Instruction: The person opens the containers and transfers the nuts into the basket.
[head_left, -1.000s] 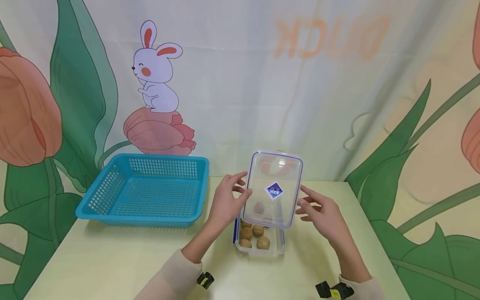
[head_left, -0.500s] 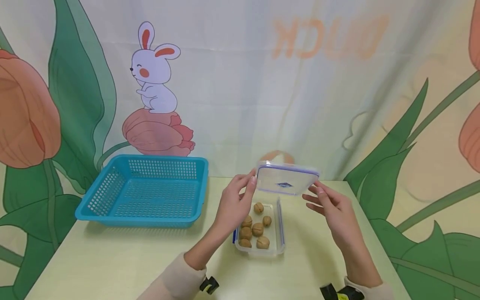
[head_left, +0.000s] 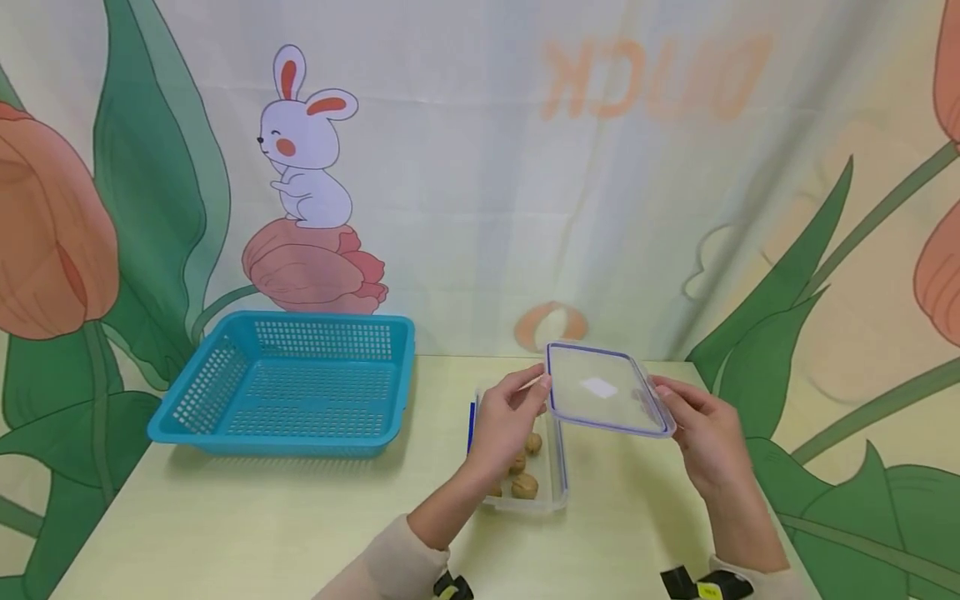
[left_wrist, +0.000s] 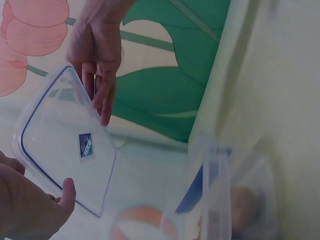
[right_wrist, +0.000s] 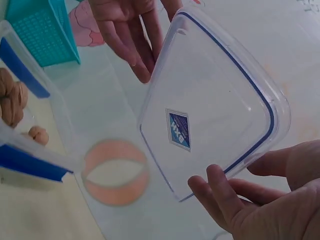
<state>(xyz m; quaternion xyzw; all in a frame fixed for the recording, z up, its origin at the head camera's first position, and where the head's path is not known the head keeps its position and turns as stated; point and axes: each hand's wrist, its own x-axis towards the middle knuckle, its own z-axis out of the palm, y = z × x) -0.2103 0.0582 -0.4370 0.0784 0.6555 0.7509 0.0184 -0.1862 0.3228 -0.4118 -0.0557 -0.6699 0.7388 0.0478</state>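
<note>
A clear plastic lid (head_left: 615,404) with a blue seal round its rim is held tilted in the air. My left hand (head_left: 504,425) pinches its left edge, and my right hand (head_left: 712,446) grips the right edge between thumb and fingers. A small blue diamond sticker (right_wrist: 178,129) shows on the lid in the right wrist view. Below and to the left stands a clear food container (head_left: 562,475) with blue side clips, uncovered. Several walnuts (head_left: 525,486) lie inside it; my left hand and wrist hide part of the container and some nuts in the head view.
An openwork turquoise basket (head_left: 315,400) stands at the left on the pale yellow table (head_left: 300,525). Behind the table hangs a curtain (head_left: 465,208) printed with a rabbit and tulips. Each wrist wears a black camera strap.
The lid has been tipped from near upright, label side facing me, to a flatter tilt and carried right, off the container. Both hands have moved right with it, uncovering several walnuts.
</note>
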